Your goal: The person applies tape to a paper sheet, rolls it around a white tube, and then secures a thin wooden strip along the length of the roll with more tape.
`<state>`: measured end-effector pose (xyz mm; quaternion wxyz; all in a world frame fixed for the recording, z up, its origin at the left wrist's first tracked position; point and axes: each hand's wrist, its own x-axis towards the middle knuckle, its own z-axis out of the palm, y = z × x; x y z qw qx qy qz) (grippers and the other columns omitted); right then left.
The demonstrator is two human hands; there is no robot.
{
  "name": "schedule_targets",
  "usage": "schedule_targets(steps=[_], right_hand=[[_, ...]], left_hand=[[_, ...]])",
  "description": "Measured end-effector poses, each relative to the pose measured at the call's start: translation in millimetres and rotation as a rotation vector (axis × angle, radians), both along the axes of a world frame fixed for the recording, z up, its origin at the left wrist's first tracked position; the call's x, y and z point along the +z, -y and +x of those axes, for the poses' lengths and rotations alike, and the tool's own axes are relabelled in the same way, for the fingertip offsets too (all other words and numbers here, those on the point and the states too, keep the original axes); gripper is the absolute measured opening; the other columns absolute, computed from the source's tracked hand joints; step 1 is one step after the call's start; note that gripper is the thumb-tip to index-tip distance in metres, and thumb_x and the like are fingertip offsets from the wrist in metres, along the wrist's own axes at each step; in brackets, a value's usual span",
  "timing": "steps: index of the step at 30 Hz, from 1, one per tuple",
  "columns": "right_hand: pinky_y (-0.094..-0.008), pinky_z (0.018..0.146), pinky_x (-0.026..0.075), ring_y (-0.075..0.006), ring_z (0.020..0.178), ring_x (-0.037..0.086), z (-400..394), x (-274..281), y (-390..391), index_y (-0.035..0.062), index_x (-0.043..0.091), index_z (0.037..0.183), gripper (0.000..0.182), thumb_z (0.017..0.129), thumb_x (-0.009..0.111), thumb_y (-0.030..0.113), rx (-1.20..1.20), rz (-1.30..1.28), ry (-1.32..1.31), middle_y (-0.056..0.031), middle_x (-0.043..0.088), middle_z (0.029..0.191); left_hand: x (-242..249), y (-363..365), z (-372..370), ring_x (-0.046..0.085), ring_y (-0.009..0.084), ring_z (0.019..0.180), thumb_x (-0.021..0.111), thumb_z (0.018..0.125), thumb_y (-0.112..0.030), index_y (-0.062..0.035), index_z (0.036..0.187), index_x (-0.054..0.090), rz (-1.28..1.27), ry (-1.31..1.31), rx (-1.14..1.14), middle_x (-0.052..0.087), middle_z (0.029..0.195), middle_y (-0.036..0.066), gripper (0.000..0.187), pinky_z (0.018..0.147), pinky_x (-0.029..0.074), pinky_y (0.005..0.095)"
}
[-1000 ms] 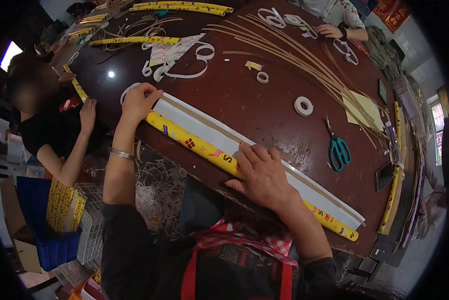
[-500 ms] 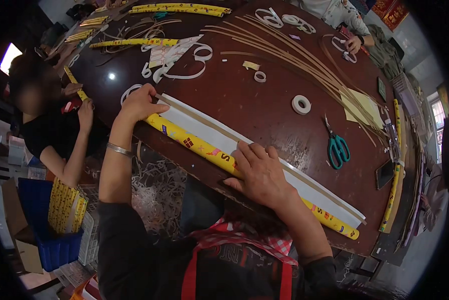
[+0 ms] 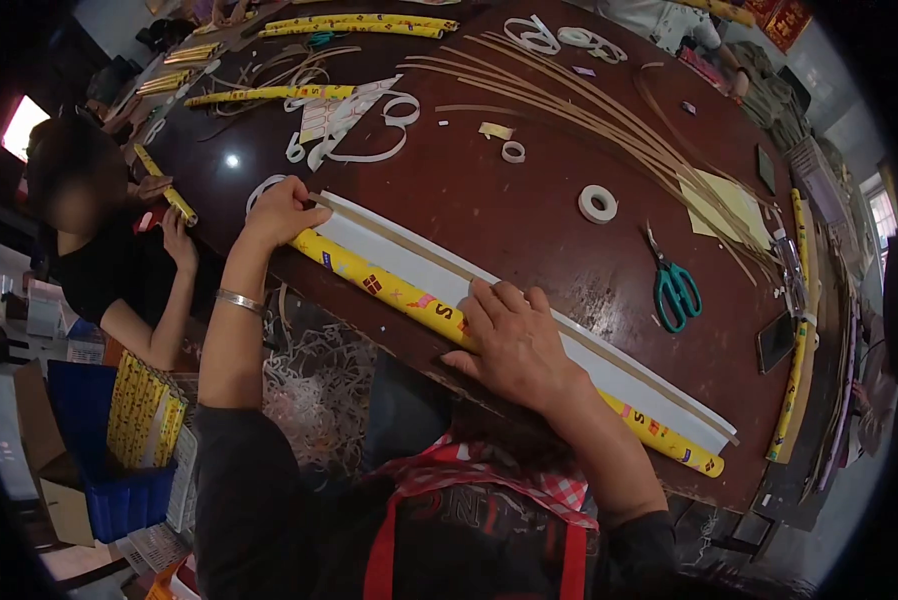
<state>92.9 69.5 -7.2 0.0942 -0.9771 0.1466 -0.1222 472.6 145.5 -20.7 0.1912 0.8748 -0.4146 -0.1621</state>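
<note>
A roll of yellow patterned wrapping paper (image 3: 374,283) lies slantwise along the table's near edge. Its white-backed free flap (image 3: 609,368) extends beyond the roll, with a brown strip (image 3: 424,248) running along it. At the roll's left end, my left hand (image 3: 281,212) is closed, its thumb stretched over the paper and its fingers curled at the strip's end. My right hand (image 3: 517,340) lies over the middle of the roll, fingers across to the strip and thumb at the near side. It covers part of the printed paper.
Teal-handled scissors (image 3: 675,292) and a tape roll (image 3: 598,204) lie beyond my right hand. Long brown strips (image 3: 589,120) cross the table's far side. A phone (image 3: 775,342) is at right. On the left, a person (image 3: 119,290) handles another yellow roll (image 3: 166,185) above a blue crate (image 3: 129,500).
My hands and the roll have hardly moved. At the far right, a person's hand and the white loops by it have left their spot. The left person's hand has shifted slightly.
</note>
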Motion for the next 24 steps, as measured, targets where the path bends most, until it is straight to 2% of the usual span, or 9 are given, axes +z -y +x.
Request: schedule_targets(steps=[2,4,5,7,11,13,20,22,24], right_hand=[[-0.0435,0.092,0.040,-0.0300,0.112,0.053,0,1,0,0.0029,0.057,0.114,0.058,0.079,0.071,0.047,-0.009,0.014,-0.038,-0.0144,0.057,0.125],[-0.0433,0.091,0.040,-0.0297,0.112,0.053,0,1,1,0.0026,0.057,0.113,0.057,0.079,0.070,0.046,0.001,0.029,-0.035,-0.0142,0.058,0.125],[-0.0433,0.091,0.040,-0.0297,0.112,0.053,0,0,0,0.0026,0.057,0.113,0.057,0.079,0.070,0.046,0.002,0.030,-0.036,-0.0142,0.058,0.125],[-0.0434,0.090,0.040,-0.0295,0.111,0.053,1,-3,1,0.0026,0.057,0.111,0.055,0.080,0.070,0.046,-0.002,0.002,0.011,-0.0140,0.058,0.124],[-0.0435,0.090,0.040,-0.0295,0.111,0.053,1,-2,1,0.0028,0.057,0.111,0.055,0.079,0.071,0.046,-0.004,0.007,-0.002,-0.0139,0.058,0.123],[-0.0436,0.090,0.040,-0.0297,0.111,0.053,0,-2,0,0.0027,0.058,0.112,0.056,0.079,0.071,0.046,-0.003,0.005,0.003,-0.0139,0.058,0.123],[-0.0430,0.089,0.040,-0.0295,0.111,0.053,0,-5,1,0.0027,0.057,0.112,0.056,0.079,0.071,0.046,-0.002,-0.013,0.029,-0.0137,0.058,0.122],[-0.0426,0.089,0.040,-0.0295,0.111,0.053,0,-5,1,0.0025,0.058,0.112,0.056,0.079,0.071,0.046,-0.003,-0.021,0.021,-0.0139,0.058,0.122],[-0.0426,0.089,0.040,-0.0296,0.111,0.053,0,-5,1,0.0024,0.058,0.113,0.057,0.079,0.071,0.046,-0.004,-0.015,0.013,-0.0140,0.058,0.123]], left_hand=[[8,-1,-17,0.062,0.0226,0.077,0.085,0.065,-0.038,-0.0064,0.092,0.057,0.005,0.037,0.017,0.061,0.081,0.006,0.050,0.068,0.049,0.0353],[25,-1,-46,0.064,0.0277,0.079,0.083,0.066,-0.034,-0.0082,0.088,0.054,0.007,0.388,0.092,0.063,0.080,0.008,0.044,0.067,0.050,0.0388],[25,-1,-51,0.064,0.0277,0.079,0.083,0.066,-0.034,-0.0082,0.088,0.054,0.008,0.386,0.093,0.063,0.080,0.008,0.044,0.067,0.050,0.0388],[24,-1,-57,0.064,0.0323,0.082,0.079,0.069,-0.026,-0.0075,0.084,0.054,-0.110,0.461,-0.025,0.063,0.081,0.011,0.035,0.068,0.050,0.0431],[13,1,-58,0.064,0.0343,0.080,0.076,0.072,-0.020,-0.0057,0.081,0.056,-0.133,0.428,-0.070,0.064,0.081,0.014,0.026,0.069,0.050,0.0457],[9,0,-58,0.064,0.0343,0.074,0.076,0.073,-0.016,-0.0030,0.076,0.058,-0.212,0.424,-0.079,0.064,0.075,0.015,0.023,0.067,0.050,0.0425],[7,1,-56,0.065,0.0335,0.071,0.077,0.073,-0.016,-0.0022,0.076,0.060,-0.228,0.415,-0.063,0.065,0.073,0.015,0.022,0.065,0.051,0.0418],[6,1,-54,0.064,0.0365,0.074,0.074,0.075,-0.018,-0.0039,0.078,0.060,-0.202,0.392,-0.056,0.065,0.073,0.016,0.020,0.069,0.050,0.0463],[4,2,-54,0.065,0.0348,0.072,0.074,0.075,-0.018,-0.0028,0.077,0.060,-0.218,0.409,-0.065,0.065,0.073,0.015,0.021,0.067,0.051,0.0441]])
